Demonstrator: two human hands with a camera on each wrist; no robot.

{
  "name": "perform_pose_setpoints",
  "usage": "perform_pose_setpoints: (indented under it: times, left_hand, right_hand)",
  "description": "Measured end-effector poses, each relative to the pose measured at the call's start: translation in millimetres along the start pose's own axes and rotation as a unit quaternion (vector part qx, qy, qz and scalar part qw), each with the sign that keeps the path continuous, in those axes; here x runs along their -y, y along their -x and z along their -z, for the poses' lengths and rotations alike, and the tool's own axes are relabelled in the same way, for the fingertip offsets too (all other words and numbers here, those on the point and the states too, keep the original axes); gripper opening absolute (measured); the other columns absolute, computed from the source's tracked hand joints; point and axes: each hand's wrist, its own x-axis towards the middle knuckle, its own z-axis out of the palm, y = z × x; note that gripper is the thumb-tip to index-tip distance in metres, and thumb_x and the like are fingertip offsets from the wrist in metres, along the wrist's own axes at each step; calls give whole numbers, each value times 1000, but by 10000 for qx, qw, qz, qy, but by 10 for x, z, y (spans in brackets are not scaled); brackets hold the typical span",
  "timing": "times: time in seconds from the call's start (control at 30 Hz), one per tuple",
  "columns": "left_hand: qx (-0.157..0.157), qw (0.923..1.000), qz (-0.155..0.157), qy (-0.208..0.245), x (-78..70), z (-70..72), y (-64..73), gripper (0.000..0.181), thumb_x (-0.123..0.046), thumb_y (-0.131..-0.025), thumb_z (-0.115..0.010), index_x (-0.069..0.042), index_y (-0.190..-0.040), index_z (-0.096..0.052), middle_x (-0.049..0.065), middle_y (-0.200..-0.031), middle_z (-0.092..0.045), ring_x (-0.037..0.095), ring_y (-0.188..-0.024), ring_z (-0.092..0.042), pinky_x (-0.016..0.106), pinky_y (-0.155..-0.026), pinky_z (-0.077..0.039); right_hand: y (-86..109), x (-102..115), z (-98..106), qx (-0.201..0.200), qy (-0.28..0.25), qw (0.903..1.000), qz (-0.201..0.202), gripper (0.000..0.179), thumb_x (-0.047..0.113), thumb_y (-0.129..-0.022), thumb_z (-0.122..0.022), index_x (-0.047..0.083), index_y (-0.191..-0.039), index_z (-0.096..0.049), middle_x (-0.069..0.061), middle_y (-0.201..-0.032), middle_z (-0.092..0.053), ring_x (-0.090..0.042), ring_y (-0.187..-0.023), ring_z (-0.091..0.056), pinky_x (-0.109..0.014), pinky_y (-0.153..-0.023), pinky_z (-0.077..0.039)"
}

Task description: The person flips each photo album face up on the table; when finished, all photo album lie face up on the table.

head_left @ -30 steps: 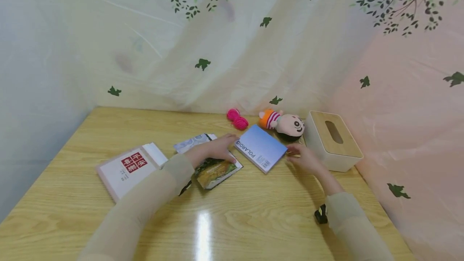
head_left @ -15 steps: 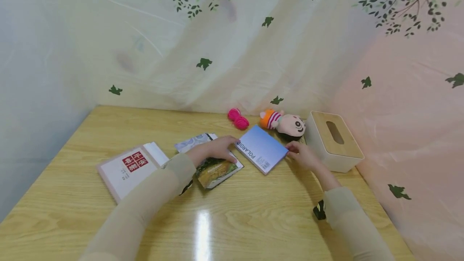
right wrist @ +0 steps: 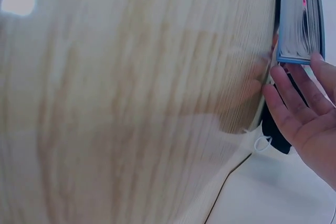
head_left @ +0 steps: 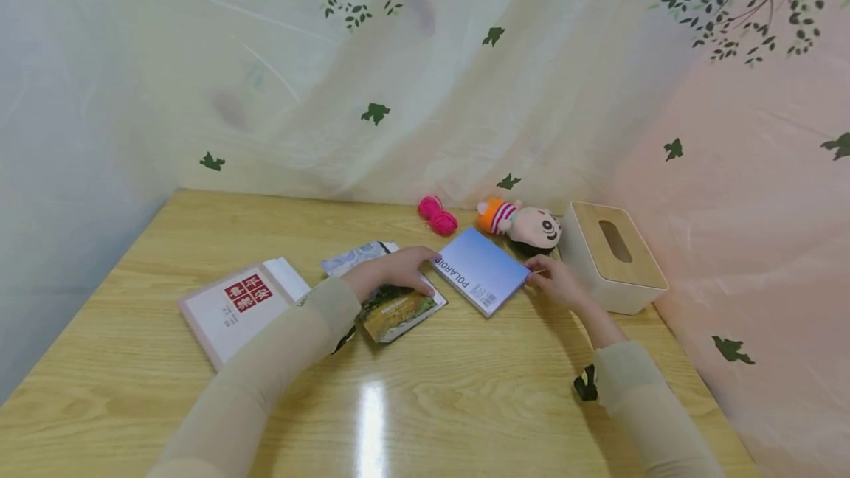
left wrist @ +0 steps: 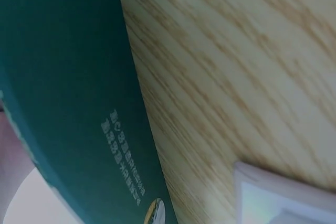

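Note:
A blue book marked POLAROID (head_left: 479,268) lies angled near the middle of the table. My right hand (head_left: 556,285) pinches its right corner; in the right wrist view, the thumb sits at the page edge of the book (right wrist: 299,14) with fingers underneath. My left hand (head_left: 401,271) reaches over a booklet with a landscape picture (head_left: 398,314), fingertips right at the blue book's left corner, thumb spread apart over the booklet. Behind that wrist shows a bluish patterned cover (head_left: 355,257). In the left wrist view, a dark green cover (left wrist: 79,93) with pale print hides most of the hand.
A pale book with red characters (head_left: 239,308) lies left, partly behind the left sleeve. A doll (head_left: 521,223) and pink yarn (head_left: 438,215) lie behind the blue book. The white tissue box (head_left: 614,257) with a wooden lid stands close to the right hand.
My right hand has moved in slightly to the blue book's right corner, and its fingers have closed on it. The left hand stays at the left corner; the book has barely moved.

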Motion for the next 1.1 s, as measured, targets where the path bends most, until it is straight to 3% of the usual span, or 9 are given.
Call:
perform_pose_setpoints:
  times: [0.2, 0.33, 0.47, 0.63, 0.83, 1.1]
  left_hand:
    - [63, 10000, 46, 56, -11, 18, 9, 77, -32, -79, -76, -5, -142, -40, 13, -144, -43, 27, -135, -37, 36, -113, -26]
    - [93, 9999, 116, 87, -28, 24, 17, 77, -33, -79, -76, -7, -142, -40, 12, -145, -42, 26, -135, -36, 37, -113, -27]
    - [87, 9997, 171, 181, -41, 37, 26, 72, -30, -82, -73, -8, -142, -40, 12, -144, -43, 26, -134, -38, 37, -112, -28]
    - [50, 9993, 156, 344, -54, 66, 34, 62, -24, -87, -69, -7, -141, -43, 13, -140, -48, 27, -129, -44, 39, -110, -32]
    - [-235, 9991, 19, 365, -40, 64, 0, 61, -22, -89, -66, -2, -141, -41, 14, -138, -50, 26, -123, -50, 36, -107, -36]
    - [-656, 9954, 152, 681, -65, 39, -55, 65, -15, -87, -68, 0, -142, -37, 16, -113, -63, 26, -104, -61, 36, -94, -48]
  right_hand:
    - [27, 37, 7, -21, -121, 9998, -145, 21, 8, -97, -50, -2, -115, -55, -23, -117, -59, -39, -107, -58, -48, -88, -50]
    - [62, 65, 18, 27, -518, 9986, -131, 22, 6, -98, -46, -3, -118, -50, -28, -122, -55, -39, -105, -59, -46, -85, -53]
    - [78, 76, 29, 53, -994, 9950, -61, 22, 4, -99, -45, -5, -119, -47, -30, -113, -58, -38, -92, -63, -43, -77, -56]
    - [67, 63, 45, 21, -1155, 9932, 144, 21, 5, -98, -47, -5, -117, -48, -27, -100, -64, -36, -85, -66, -43, -74, -57]
    - [72, 118, 91, -6, -1393, 9898, 309, 22, 6, -97, -50, -5, -116, -50, -27, -102, -63, -38, -87, -65, -47, -73, -56]
    - [101, 220, 136, -125, -1355, 9895, 496, 27, 8, -96, -52, -6, -119, -51, -28, -113, -60, -38, -94, -64, -44, -72, -56]
